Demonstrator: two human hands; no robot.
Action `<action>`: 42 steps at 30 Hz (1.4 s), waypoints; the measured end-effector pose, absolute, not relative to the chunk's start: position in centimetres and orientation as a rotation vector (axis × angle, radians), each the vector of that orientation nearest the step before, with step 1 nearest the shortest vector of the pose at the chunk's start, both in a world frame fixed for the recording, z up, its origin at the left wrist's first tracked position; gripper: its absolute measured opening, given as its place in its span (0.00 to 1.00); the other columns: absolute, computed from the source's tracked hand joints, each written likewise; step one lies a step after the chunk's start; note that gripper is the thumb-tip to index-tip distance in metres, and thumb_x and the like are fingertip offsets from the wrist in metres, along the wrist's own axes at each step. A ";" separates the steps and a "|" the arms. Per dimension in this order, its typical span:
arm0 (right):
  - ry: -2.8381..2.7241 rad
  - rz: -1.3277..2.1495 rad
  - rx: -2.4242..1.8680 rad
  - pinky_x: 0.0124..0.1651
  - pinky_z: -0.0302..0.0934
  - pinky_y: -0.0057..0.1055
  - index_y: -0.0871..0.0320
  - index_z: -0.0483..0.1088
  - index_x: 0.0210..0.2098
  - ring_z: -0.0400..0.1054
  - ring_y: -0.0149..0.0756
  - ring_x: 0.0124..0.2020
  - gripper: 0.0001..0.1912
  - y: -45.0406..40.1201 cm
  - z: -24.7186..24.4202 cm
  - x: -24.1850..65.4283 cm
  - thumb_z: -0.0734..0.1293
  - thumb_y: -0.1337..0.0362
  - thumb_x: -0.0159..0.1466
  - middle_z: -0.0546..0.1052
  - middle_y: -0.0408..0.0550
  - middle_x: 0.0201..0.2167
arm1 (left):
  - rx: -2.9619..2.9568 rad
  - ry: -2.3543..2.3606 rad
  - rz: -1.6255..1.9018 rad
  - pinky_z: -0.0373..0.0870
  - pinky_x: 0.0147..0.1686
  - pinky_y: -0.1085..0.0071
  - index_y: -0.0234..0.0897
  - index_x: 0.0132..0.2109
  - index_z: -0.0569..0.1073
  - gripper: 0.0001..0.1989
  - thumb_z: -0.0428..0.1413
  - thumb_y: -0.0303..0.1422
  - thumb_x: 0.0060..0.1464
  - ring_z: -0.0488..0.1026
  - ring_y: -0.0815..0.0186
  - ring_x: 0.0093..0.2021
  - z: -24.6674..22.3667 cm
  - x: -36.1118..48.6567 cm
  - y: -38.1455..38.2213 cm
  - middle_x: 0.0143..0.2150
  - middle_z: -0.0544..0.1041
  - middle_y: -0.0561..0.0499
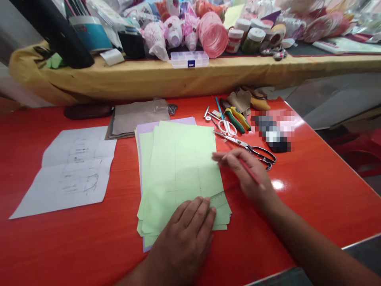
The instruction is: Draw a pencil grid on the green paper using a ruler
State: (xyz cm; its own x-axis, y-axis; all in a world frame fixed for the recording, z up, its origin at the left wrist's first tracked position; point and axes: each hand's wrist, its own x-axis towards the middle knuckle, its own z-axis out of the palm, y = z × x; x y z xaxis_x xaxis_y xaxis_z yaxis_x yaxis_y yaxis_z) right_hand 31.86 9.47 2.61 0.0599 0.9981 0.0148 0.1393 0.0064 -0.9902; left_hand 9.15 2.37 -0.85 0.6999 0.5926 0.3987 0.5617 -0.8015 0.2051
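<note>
Left hand (pixel 181 234) presses open and flat on a stack of pale green paper sheets (pixel 181 167), on the glossy red worktop (pixel 59 254). Right hand (pixel 241 172) curls round a thin red pencil (pixel 253 174), its point hidden. Beyond, a pixelated blur (pixel 272 131) defies reading!

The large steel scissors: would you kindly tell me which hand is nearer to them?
Right hand, holding a red pencil, sits just below the large steel scissors. The left hand lies farther off, on the green paper.
</note>
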 end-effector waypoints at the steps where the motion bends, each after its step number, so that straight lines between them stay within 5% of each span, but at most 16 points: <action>1: -1.205 1.056 -1.303 0.59 0.74 0.43 0.53 0.74 0.42 0.82 0.43 0.54 0.11 9.5 2.7 32.1 0.68 0.53 0.76 0.85 0.53 0.52 | 2.826 0.957 0.690 0.63 0.68 0.56 0.29 0.65 0.74 0.19 0.47 0.28 0.74 0.69 0.52 0.68 -0.8 9.1 2.3 0.68 0.75 0.40; 7: -1.487 1.433 -1.133 0.54 0.77 0.40 0.53 0.75 0.45 0.83 0.41 0.51 0.07 7.4 2.7 30.8 0.68 0.58 0.76 0.85 0.52 0.53 | 2.843 0.908 0.615 0.61 0.69 0.53 0.25 0.68 0.71 0.21 0.47 0.26 0.73 0.67 0.47 0.70 -0.8 8.9 2.2 0.70 0.72 0.35; 14: -1.502 0.963 -1.363 0.54 0.76 0.42 0.53 0.78 0.46 0.82 0.42 0.51 0.09 8.7 2.6 31.9 0.68 0.57 0.76 0.86 0.51 0.49 | 2.890 0.908 0.622 0.63 0.68 0.53 0.25 0.67 0.72 0.21 0.49 0.25 0.73 0.70 0.48 0.69 -0.6 9.1 2.2 0.69 0.74 0.35; 23: -1.407 1.190 -1.211 0.45 0.78 0.34 0.53 0.78 0.57 0.84 0.35 0.39 0.14 8.3 4.5 32.8 0.66 0.58 0.78 0.88 0.47 0.40 | 2.859 0.959 0.697 0.65 0.66 0.53 0.29 0.61 0.77 0.16 0.53 0.34 0.76 0.74 0.50 0.66 0.1 9.1 2.8 0.65 0.78 0.40; 28: -1.422 1.258 -1.120 0.38 0.74 0.33 0.55 0.84 0.42 0.80 0.35 0.31 0.22 7.7 4.4 33.3 0.65 0.48 0.77 0.85 0.47 0.29 | 2.809 0.968 0.704 0.66 0.66 0.53 0.29 0.63 0.75 0.18 0.52 0.36 0.76 0.71 0.49 0.67 0.3 9.1 3.2 0.68 0.76 0.38; 33: -1.484 1.397 -1.120 0.27 0.59 0.31 0.56 0.74 0.23 0.68 0.33 0.23 0.35 6.3 4.9 34.1 0.60 0.40 0.77 0.75 0.46 0.20 | 2.415 1.087 0.940 0.74 0.57 0.58 0.36 0.65 0.71 0.18 0.55 0.31 0.72 0.75 0.55 0.57 1.9 8.0 3.5 0.57 0.77 0.40; 38: -1.749 1.630 -1.124 0.25 0.53 0.28 0.55 0.66 0.23 0.63 0.29 0.20 0.33 4.4 5.7 33.2 0.59 0.42 0.77 0.70 0.41 0.18 | 1.867 1.016 0.901 0.76 0.37 0.69 0.49 0.75 0.62 0.26 0.53 0.41 0.75 0.72 0.64 0.38 2.7 7.2 3.6 0.43 0.74 0.50; 42: -2.164 1.530 -1.153 0.25 0.44 0.29 0.57 0.67 0.25 0.53 0.27 0.21 0.28 3.2 5.4 31.2 0.66 0.46 0.75 0.64 0.38 0.20 | 1.577 0.855 0.895 0.74 0.34 0.74 0.51 0.66 0.74 0.18 0.57 0.45 0.73 0.72 0.68 0.34 3.4 7.2 3.7 0.36 0.74 0.53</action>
